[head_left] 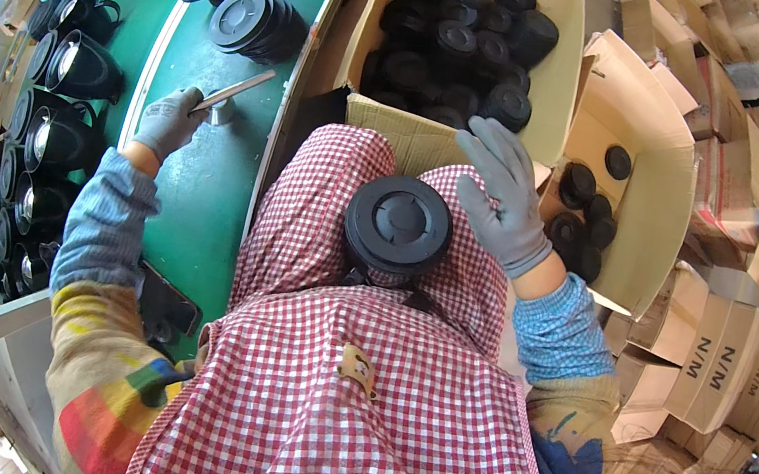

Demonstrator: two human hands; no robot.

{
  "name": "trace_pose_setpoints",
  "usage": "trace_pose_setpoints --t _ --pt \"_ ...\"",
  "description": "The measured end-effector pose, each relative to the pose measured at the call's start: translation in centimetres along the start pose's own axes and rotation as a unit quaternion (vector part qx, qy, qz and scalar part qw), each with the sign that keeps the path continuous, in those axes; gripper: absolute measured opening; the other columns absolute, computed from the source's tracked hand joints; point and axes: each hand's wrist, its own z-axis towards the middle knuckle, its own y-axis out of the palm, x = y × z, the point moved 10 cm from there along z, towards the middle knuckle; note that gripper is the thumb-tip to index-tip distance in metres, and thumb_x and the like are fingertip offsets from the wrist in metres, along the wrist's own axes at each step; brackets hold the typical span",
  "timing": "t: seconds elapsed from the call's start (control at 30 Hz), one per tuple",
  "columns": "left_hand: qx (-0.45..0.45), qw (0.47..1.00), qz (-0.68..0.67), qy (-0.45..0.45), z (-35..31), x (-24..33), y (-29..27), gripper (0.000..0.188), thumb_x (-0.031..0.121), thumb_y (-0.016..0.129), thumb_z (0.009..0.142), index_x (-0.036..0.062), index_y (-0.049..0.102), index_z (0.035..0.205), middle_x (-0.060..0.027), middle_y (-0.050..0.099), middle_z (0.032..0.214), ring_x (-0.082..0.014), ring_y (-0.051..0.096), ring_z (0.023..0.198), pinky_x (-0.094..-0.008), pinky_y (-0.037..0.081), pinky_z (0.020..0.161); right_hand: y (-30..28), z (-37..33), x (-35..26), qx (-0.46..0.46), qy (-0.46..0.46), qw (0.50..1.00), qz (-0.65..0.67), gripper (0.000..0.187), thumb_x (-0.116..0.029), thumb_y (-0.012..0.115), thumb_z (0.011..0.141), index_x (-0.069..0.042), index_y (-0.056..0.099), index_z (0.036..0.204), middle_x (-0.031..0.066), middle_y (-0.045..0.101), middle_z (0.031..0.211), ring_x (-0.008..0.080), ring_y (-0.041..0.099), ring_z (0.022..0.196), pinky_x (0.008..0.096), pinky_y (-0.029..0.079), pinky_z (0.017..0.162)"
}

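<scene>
On your lap, in the head view, sits a round black pot (399, 225) with its flat disc end facing up, and neither hand touches it. Your left hand (168, 121) is closed round a flat stick (241, 89) over the green worktop (214, 198); your right hand (509, 209) is empty, fingers spread, beside the front corner of the large box (394, 128). Judging from how things lie, the pot is partway through handling: the disc end looks seated, but you cannot be sure from here that it is fixed. Plenty seems left around you, with black jugs (79, 67) lined up on your left, a stack of discs (245, 18) farther up, many black caps (457, 38) in the large box and fewer in the small box (649, 234); which are finished and which are waiting, you cannot tell. The pot's sides and underside are mostly hidden beneath its disc end, a small metal thing (222, 113) is partly covered by the stick, your sleeve is close to a dark phone (170, 302), and the outermost jugs blur toward the dark rim.
</scene>
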Motion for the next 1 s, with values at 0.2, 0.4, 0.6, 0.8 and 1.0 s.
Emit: trace_pose_setpoints --t 0.2,0.4,0.6,0.8,1.0 --pt "-0.043 0.939 -0.245 0.238 -4.9 19.4 -9.6 0.022 0.018 0.068 0.090 0.0019 0.065 0.106 -0.0162 0.063 0.081 -0.0257 0.063 0.072 -0.0391 0.050 0.066 0.1 5.3 -7.5 -0.105 -0.139 0.972 -0.157 0.055 -0.050 0.061 0.094 -0.016 0.063 0.137 0.0122 0.064 0.128 0.0325 0.061 0.116 0.0467 0.046 0.100" --pt "-0.093 0.931 -0.170 0.309 -7.3 28.7 -7.3 0.026 0.030 0.069 0.090 0.0075 0.065 0.103 -0.0177 0.066 0.086 -0.0390 0.067 0.081 -0.0461 0.053 0.071 1.9 2.3 -3.2 -0.269 -0.069 0.959 -0.048 0.043 -0.046 0.064 0.093 -0.020 0.071 0.125 0.0103 0.072 0.087 0.0275 0.069 0.079 0.0417 0.053 0.072" --pt "-0.103 0.908 -0.214 0.344 -6.3 30.1 -5.5 0.030 0.030 0.069 0.090 0.0074 0.067 0.109 -0.0172 0.068 0.090 -0.0384 0.068 0.083 -0.0455 0.054 0.073 2.3 -0.7 0.0 -0.223 0.048 0.963 0.145 0.030 -0.033 0.064 0.096 -0.012 0.076 0.114 0.0130 0.075 0.095 0.0295 0.072 0.086 0.0363 0.057 0.077" --pt "-0.071 0.886 -0.215 0.405 -4.4 30.4 -4.2 0.032 0.028 0.070 0.088 0.0088 0.067 0.113 -0.0162 0.068 0.095 -0.0378 0.068 0.087 -0.0446 0.054 0.075 3.1 -0.4 0.4 -0.266 0.032 0.955 0.129 0.028 -0.032 0.063 0.097 -0.016 0.073 0.117 0.0122 0.073 0.089 0.0286 0.072 0.081 0.0362 0.055 0.070" --pt "-0.196 0.878 -0.206 0.386 -5.7 31.1 -3.2 0.031 0.031 0.065 0.094 0.0085 0.064 0.115 -0.0170 0.067 0.085 -0.0375 0.068 0.080 -0.0471 0.053 0.070 4.4 0.0 -1.7 -0.431 -0.063 0.900 0.011 0.027 -0.041 0.060 0.096 -0.017 0.069 0.091 0.0074 0.060 0.067 0.0281 0.063 0.063 0.0426 0.048 0.060"
